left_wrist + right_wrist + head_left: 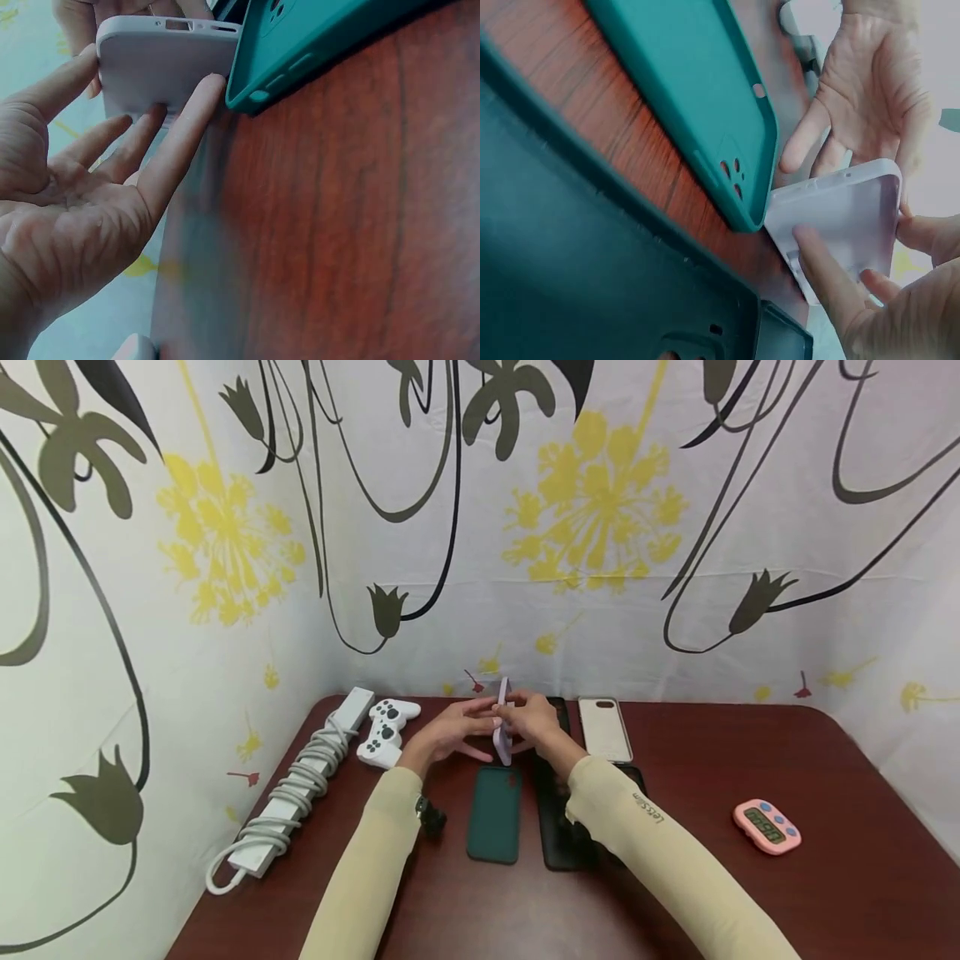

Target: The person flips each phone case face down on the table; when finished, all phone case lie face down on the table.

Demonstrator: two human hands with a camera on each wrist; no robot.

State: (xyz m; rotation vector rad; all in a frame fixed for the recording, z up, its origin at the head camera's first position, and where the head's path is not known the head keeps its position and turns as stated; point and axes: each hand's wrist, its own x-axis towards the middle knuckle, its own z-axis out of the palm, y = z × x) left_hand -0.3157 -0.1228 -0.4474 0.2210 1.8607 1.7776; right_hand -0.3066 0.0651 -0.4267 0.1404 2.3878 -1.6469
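Note:
A pale lilac phone case [502, 747] stands on edge between the two hands near the back of the table. My left hand [452, 727] holds it from the left, the thumb at one edge and long, nearly straight fingers against its back [161, 75]. From the right, my right hand [534, 718] grips the same case, with the thumb on its rim and a finger on the inner face [847, 217]. Just in front of the hands lies a teal phone case [494, 817], its hollow side up. A black phone case [561, 839] lies under the right forearm, which partly covers it.
Behind the right arm lies a beige phone case [604, 731], with more dark cases partly hidden nearby. A white game controller [386, 731] and a cord-wrapped power strip [300, 785] lie at the left. A pink timer [767, 827] is at the right. Patterned cloth hangs behind.

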